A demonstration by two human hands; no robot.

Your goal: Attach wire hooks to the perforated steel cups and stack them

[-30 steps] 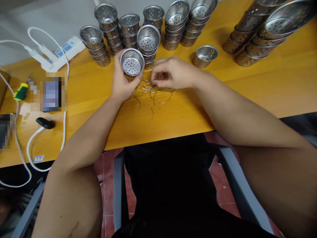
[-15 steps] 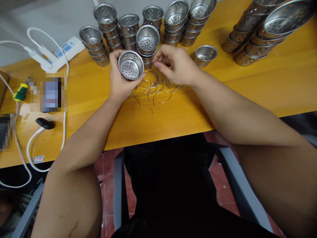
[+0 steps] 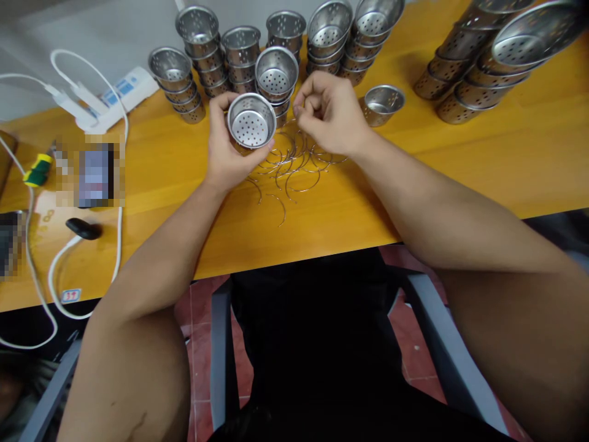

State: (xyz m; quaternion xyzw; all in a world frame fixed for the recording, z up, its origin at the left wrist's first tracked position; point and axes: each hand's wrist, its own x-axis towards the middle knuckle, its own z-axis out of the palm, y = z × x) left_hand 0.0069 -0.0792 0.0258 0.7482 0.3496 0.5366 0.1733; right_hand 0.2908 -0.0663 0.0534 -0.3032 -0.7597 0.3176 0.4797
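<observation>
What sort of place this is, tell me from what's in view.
Probably a small workshop or hand-assembly bench: stacks of perforated metal cups and loose curved wires share a wooden table with a power strip.

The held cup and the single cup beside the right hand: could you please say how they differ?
The held cup is in the left hand; the single cup stands on the table. The held cup tilts toward the viewer; the single cup is upright. Both are perforated metal.

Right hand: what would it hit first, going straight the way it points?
The right hand would probably meet the nearest stack of perforated metal cups first, though depth is unclear.
</observation>
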